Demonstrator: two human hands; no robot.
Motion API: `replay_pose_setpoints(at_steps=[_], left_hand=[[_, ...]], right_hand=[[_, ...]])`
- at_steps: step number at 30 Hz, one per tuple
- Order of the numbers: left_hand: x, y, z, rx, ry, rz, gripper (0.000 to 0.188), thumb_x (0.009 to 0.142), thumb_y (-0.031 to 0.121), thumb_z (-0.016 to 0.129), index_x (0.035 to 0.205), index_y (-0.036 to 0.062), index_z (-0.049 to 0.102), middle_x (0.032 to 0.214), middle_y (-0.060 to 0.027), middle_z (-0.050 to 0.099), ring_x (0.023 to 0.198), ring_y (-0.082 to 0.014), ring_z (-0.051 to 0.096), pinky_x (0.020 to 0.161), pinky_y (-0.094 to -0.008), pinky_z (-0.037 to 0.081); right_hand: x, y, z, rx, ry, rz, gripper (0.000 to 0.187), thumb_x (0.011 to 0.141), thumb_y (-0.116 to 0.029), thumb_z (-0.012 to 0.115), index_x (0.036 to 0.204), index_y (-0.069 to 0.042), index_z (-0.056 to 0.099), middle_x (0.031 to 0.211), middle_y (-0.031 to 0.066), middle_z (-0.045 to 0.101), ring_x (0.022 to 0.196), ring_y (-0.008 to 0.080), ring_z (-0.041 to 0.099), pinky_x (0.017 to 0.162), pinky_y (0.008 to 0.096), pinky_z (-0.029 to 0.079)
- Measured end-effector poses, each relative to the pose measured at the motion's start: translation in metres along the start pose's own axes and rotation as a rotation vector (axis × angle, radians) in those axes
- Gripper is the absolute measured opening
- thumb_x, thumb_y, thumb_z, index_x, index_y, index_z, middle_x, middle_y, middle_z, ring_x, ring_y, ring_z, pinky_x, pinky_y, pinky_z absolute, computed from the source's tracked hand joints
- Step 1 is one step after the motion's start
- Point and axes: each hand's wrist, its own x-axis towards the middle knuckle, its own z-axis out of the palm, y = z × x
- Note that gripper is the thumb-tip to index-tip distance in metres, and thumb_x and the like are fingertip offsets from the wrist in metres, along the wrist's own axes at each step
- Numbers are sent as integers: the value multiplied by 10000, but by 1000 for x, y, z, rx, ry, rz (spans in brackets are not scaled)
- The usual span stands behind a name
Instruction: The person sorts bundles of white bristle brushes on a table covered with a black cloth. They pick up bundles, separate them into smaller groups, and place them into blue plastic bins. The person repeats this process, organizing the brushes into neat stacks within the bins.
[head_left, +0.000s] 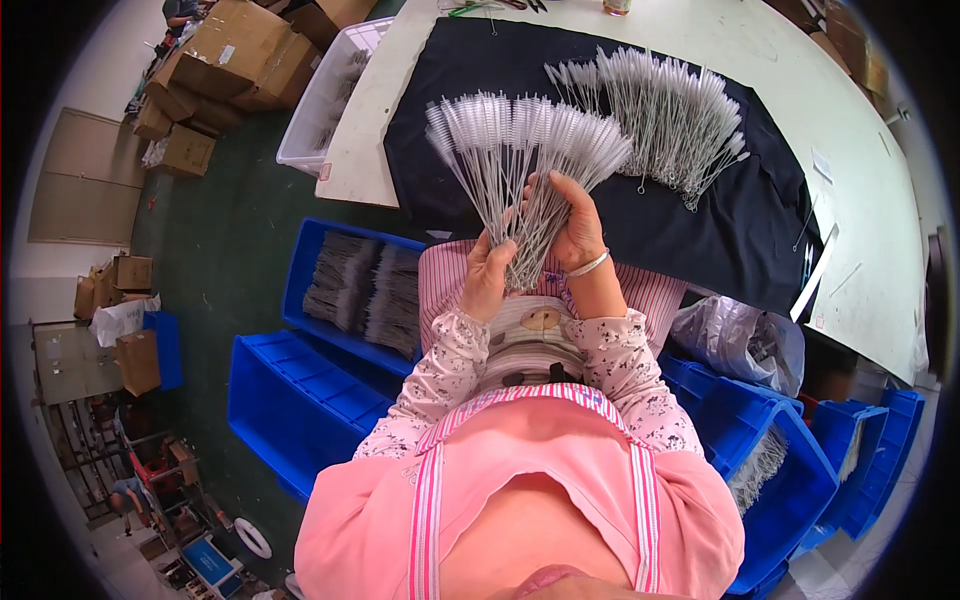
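A thick bundle of wire-handled brushes (500, 165) with white bristle heads stands fanned out in front of me, heads pointing away. Its twisted wire stems are gathered low down. My left hand (487, 272) is closed round the lower stems from the left side. Higher up, my right hand (578, 222), with a pale bangle at the wrist, wraps the stems from the right. A second pile of the same brushes (665, 125) lies on the black cloth (440, 85) just beyond, its looped wire ends toward me.
The white table (870, 250) carries the cloth. A blue crate (300, 265) of brushes and another blue crate (262, 390) stand at my left. More blue crates (800, 470) and a clear plastic bag (735, 335) are at my right. A white bin (300, 140) stands beside the table.
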Motion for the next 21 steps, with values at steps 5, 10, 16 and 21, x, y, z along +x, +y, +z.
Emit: replay_pose_setpoints(at_steps=[5,10,16,21], left_hand=[[-2,1,-7,138,-100,-31,417,930,188,487,1309,26,431,1090,-49,590,866,-99,577,724,-253,499],[-8,13,-8,340,-284,-133,362,931,185,499,1234,-12,472,1049,-29,571,918,-94,521,826,-255,435],[-26,23,-14,97,-303,-487,270,897,241,506,1039,14,538,841,-73,594,722,-140,572,623,-261,460],[-43,28,-8,-55,-287,-663,298,850,262,567,1007,8,559,845,-110,621,727,-180,607,634,-285,492]], right_hand=[[-8,-3,9,-11,-50,-2,256,835,-173,626,994,28,622,890,105,667,793,198,654,728,349,550],[-12,-3,9,-144,-245,0,461,888,-291,577,1190,53,524,1078,181,629,989,289,629,863,402,524],[-21,22,-6,249,-405,307,702,851,-438,608,1333,25,390,1332,242,442,1186,356,497,989,462,434],[-29,44,-23,366,-484,436,661,843,-343,658,1368,-70,364,1139,143,564,925,231,577,804,380,505]])
